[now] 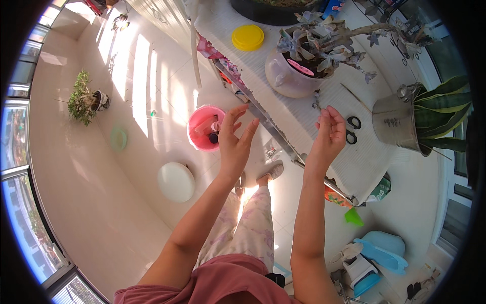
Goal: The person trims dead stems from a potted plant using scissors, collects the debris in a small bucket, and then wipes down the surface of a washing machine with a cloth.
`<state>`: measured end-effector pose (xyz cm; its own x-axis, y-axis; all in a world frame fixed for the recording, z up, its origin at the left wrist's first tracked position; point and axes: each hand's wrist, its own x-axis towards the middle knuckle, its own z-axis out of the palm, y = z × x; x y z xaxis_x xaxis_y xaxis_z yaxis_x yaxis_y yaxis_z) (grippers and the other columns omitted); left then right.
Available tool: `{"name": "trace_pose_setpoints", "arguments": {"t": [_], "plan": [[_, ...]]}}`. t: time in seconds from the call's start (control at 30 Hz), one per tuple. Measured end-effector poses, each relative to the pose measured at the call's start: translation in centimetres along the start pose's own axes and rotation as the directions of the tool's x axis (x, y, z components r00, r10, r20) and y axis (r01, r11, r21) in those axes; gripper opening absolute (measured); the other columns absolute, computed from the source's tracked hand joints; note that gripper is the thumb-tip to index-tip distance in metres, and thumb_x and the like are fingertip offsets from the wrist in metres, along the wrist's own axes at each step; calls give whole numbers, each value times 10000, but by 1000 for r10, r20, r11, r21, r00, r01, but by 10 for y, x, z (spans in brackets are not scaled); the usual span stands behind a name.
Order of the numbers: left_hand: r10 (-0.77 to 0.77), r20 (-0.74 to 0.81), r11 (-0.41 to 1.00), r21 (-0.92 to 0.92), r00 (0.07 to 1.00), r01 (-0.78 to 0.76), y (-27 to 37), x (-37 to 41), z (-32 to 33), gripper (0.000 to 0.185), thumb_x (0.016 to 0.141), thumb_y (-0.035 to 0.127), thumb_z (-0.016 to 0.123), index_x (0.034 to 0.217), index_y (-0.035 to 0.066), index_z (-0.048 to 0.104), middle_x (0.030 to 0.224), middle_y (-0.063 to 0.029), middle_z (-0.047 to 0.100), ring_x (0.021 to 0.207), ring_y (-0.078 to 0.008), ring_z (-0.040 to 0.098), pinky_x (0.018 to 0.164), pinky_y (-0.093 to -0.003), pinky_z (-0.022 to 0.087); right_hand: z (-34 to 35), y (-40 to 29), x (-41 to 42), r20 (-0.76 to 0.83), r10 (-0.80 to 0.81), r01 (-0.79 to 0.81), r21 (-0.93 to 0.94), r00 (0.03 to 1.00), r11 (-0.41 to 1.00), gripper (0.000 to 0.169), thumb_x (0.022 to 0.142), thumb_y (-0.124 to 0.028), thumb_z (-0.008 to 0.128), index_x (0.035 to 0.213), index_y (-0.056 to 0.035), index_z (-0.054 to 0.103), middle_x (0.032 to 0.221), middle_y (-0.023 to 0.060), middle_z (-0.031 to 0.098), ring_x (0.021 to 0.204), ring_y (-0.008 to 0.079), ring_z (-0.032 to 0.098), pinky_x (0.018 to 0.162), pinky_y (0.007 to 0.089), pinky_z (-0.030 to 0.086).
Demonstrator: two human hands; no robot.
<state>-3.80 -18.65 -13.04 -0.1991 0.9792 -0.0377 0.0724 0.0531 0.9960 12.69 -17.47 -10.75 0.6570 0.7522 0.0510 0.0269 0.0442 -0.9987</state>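
My left hand point(236, 138) is raised beside the table edge with thumb and fingers apart, and nothing shows in it. Beyond its fingers, on the floor, stands a pink bin point(195, 131) with a few items inside. Above the table, the fingertips of my right hand point(329, 131) are pinched together at the lower end of a small succulent sprig point(316, 99). Just past that sprig stands a rounded pale ceramic pot point(283, 78) holding a trailing succulent point(298, 43) and a pink plastic piece point(300, 67). Black-handled scissors point(351, 138) lie right of my right hand, their blades hidden.
A yellow lid point(247, 37) and a metal bucket point(395, 121) with a snake plant point(442, 114) are on the ribbed white table cover point(364, 167). A round white stool point(176, 182) and a potted plant point(100, 100) stand on the floor. Blue plastic items point(383, 247) lie lower right.
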Motion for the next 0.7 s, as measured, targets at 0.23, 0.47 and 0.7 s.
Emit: {"name": "trace_pose_setpoints", "arguments": {"t": [0.23, 0.47, 0.7], "plan": [[299, -59, 950, 108, 952, -292, 37, 46, 51, 354, 886, 195, 677, 1173, 42, 535, 1165, -80, 588, 1115, -216, 547, 929, -368, 426, 16, -28, 47, 17, -233, 233, -128, 972, 964, 156, 887, -149, 672, 1011, -67, 720, 774, -10, 591, 642, 61, 494, 572, 210, 405], [260, -56, 965, -10, 964, -261, 38, 62, 66, 206, 907, 136, 642, 1046, 13, 554, 961, -77, 634, 943, -180, 604, 876, -329, 463, 37, -31, 73, 121, -285, 309, -311, 951, 899, 200, 832, -157, 689, 996, -47, 719, 640, 38, 552, 554, 138, 494, 551, 292, 416], [218, -76, 973, -58, 973, -223, 37, 59, 69, 212, 897, 114, 645, 1053, 7, 548, 963, -85, 636, 917, -170, 604, 883, -344, 470, 40, -38, 78, 147, -197, 245, -501, 969, 830, 192, 810, -157, 681, 944, -21, 698, 711, 65, 650, 607, 174, 602, 595, 307, 461]]}}
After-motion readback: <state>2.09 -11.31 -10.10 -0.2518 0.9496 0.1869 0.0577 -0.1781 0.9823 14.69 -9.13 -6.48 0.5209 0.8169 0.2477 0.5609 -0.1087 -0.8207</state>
